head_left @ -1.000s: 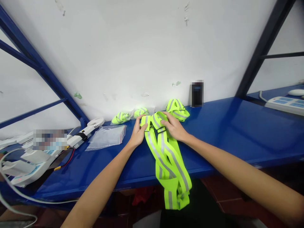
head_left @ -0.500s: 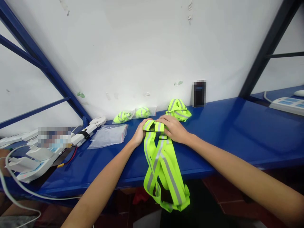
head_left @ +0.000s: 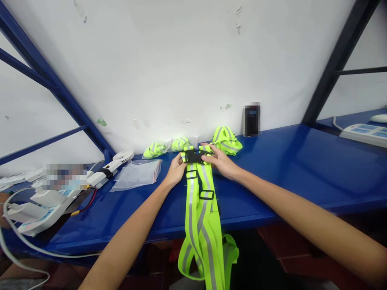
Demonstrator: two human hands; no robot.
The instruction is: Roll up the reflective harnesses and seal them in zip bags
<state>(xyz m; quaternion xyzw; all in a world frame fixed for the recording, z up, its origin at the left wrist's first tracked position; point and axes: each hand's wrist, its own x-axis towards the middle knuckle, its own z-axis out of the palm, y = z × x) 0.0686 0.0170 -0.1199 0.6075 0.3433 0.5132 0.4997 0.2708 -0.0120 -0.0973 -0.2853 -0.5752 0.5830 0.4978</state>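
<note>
A neon yellow reflective harness vest (head_left: 208, 229) with grey stripes hangs over the table's front edge, its lower straps dangling below. Its top end, with a black piece (head_left: 194, 156) in the middle, is between my hands. My left hand (head_left: 177, 169) is closed on the left side of that end. My right hand (head_left: 222, 162) grips the right side, thumb on the black piece and fingers behind the strap. Two black slider buckles show on the straps below. Another yellow reflective vest (head_left: 226, 141) lies bundled just behind my right hand.
Two bagged reflective vests (head_left: 155, 150) lie by the wall. Left of my hands are clear plastic bags (head_left: 137, 174), a small white fan (head_left: 123, 155) and a white power strip (head_left: 39, 219) with cables. A dark, pixelated box (head_left: 251, 121) leans on the wall. Blue posts (head_left: 72, 108) frame the table.
The held end of the vest has turned, showing the black piece and slider buckles more openly. The straps hang lower and straighter, and my right thumb now lies on the black piece.
</note>
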